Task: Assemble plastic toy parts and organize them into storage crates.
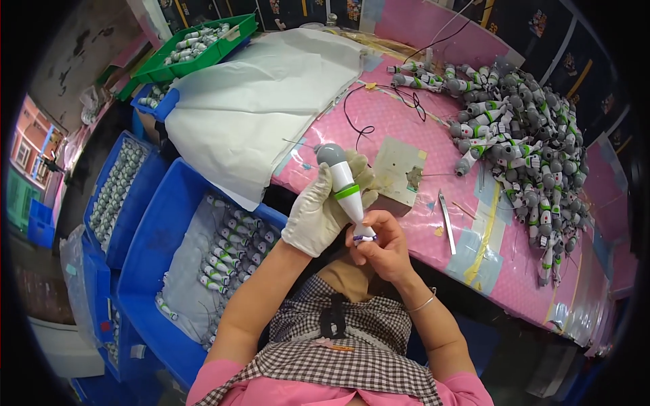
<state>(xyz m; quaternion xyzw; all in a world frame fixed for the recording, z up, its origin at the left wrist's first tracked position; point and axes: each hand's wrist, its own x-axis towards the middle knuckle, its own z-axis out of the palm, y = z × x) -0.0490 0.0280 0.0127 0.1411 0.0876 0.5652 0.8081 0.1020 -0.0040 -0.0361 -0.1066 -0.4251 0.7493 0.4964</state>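
Note:
In front of my body I hold a plastic toy part (pixel 347 191), which looks like a toy leg. It has a grey rounded top, a white body, a bright green band and a purple edge at its narrow foot end. My left hand (pixel 317 211), in a white glove, is closed around the white upper section, grey end pointing up and away. My bare right hand (pixel 383 247) pinches the foot end between thumb and fingers. A thin wire or pin sticks out to the left beside the grey end. Just beyond my hands, a pale block (pixel 398 170) rests on the table.
Tweezers (pixel 447 222) lie on the pink covered table (pixel 420 237). A large heap of similar toy parts (pixel 521 135) covers its right side. At my left stand a blue bin (pixel 145 254) with rows of parts, a green tray (pixel 196 55) and a white sheet (pixel 264 81).

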